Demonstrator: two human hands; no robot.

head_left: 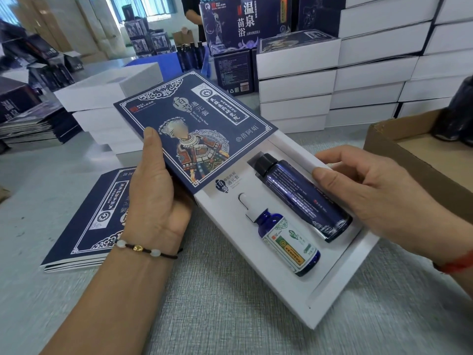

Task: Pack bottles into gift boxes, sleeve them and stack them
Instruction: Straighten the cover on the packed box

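- Head view: my left hand [153, 193] grips the blue printed sleeve [189, 129] by its left edge, thumb on top and fingers curled underneath.
- The sleeve covers the far part of the white gift box [320, 283]; the near part sticks out uncovered.
- My right hand [368, 198] pinches the right wall of the box, thumb on the rim beside the tall bottle and fingers curled over the outer side.
- In the box's white tray lie two bottles, each in its own recess: a tall dark blue bottle [304, 198] with a black cap on the right, and a short blue dropper bottle [286, 239] with a white top and a green-and-yellow label on the left.
- On the grey table [204, 303], left of the box, lies a small stack of flat blue sleeves [92, 224].
- Far right stand columns of stacked white boxes [368, 80].
- At the right edge sits an open brown carton [419, 160]; I cannot tell what the dark thing in it is.
- Far left lie more white boxes [102, 98] and flat printed stock.
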